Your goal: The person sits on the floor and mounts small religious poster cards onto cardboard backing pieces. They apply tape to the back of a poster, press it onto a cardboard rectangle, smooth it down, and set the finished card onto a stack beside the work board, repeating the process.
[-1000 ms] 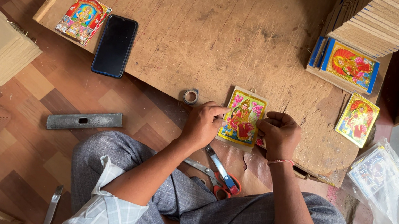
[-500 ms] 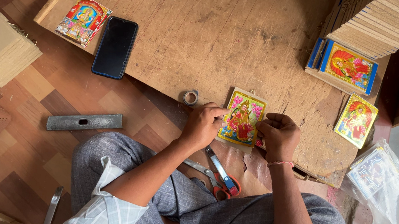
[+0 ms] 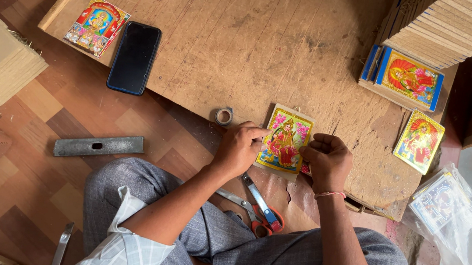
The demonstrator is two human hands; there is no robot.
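Currently the small picture card point(image 3: 285, 139) lies flat near the front edge of the brown board point(image 3: 249, 36), which rests on the wooden floor point(image 3: 43, 105). The left hand point(image 3: 238, 149) grips the card's left edge, fingers curled onto it. The right hand point(image 3: 325, 161) is at the card's lower right corner, fingers clenched; whether they pinch the card itself cannot be told. A small tape roll point(image 3: 224, 116) stands just beside the left hand. Scissors with red handles point(image 3: 259, 206) lie on the floor below the hands, by the crossed legs. A black phone point(image 3: 134, 57) lies on the board well to the left, next to another picture card point(image 3: 96, 27). A grey metal bar point(image 3: 98, 146) lies on the floor.
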